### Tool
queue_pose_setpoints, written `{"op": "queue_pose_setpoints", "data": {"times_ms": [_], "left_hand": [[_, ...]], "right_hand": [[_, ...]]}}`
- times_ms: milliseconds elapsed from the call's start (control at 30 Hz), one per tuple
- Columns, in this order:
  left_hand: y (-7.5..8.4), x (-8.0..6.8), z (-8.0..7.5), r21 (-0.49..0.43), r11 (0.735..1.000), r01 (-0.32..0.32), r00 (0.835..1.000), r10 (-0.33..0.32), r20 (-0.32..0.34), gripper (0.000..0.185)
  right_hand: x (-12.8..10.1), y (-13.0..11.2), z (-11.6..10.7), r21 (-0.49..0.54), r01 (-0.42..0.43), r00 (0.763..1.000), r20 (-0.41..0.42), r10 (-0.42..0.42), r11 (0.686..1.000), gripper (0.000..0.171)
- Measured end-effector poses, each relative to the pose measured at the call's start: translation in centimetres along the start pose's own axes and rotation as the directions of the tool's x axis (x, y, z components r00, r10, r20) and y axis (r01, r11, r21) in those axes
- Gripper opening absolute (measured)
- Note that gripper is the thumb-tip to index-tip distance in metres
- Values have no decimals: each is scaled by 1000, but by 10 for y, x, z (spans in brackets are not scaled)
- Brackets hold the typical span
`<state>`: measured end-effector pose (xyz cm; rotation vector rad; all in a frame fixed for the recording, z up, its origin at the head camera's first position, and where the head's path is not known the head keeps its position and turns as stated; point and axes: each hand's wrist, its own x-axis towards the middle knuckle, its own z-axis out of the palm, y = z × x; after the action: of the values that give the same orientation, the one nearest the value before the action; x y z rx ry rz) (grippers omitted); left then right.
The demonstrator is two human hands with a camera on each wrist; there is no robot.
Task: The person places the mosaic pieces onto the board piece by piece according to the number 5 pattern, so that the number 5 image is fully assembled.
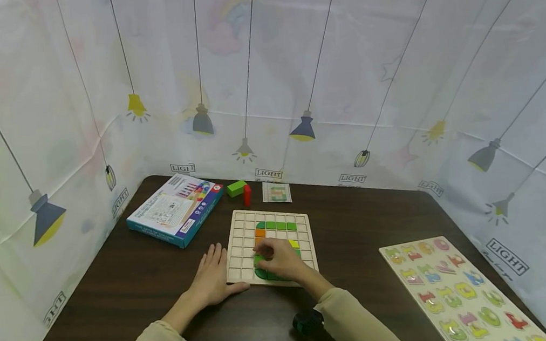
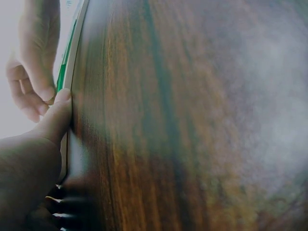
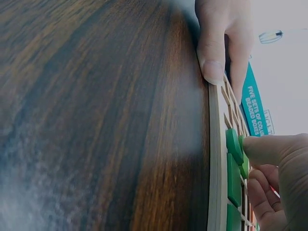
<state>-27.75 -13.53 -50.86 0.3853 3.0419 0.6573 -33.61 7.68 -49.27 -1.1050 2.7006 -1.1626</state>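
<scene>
A light wooden grid board (image 1: pixel 239 233) lies on the dark table, holding green, orange and yellow blocks. My left hand (image 1: pixel 211 279) rests at the board's left side with fingers spread and thumb along the near edge; the left wrist view shows that thumb (image 2: pixel 55 113) against the rim. Over the lower part of the board, my right hand (image 1: pixel 280 257) has its fingers curled around a light green block (image 3: pixel 244 161), thumb tip on it. Beside that block sits a dark green rounded block (image 3: pixel 234 145) on the grid. The right hand hides the middle of the board.
Behind the board stand a green block (image 1: pixel 236 189) and a red block (image 1: pixel 247 194), with a small pattern card (image 1: pixel 277 192) beside them. A blue and white box (image 1: pixel 176 209) lies at back left. A puzzle board of colourful shapes (image 1: pixel 459 289) is at right.
</scene>
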Motion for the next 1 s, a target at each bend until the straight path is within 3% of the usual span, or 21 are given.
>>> {"op": "queue_pose_setpoints", "data": {"times_ms": [1000], "left_hand": [[2, -2, -2, -2, 1000, -12, 1000, 12, 1, 108]], "right_hand": [[-7, 3, -3, -10, 21, 1000, 14, -21, 1000, 26]]}}
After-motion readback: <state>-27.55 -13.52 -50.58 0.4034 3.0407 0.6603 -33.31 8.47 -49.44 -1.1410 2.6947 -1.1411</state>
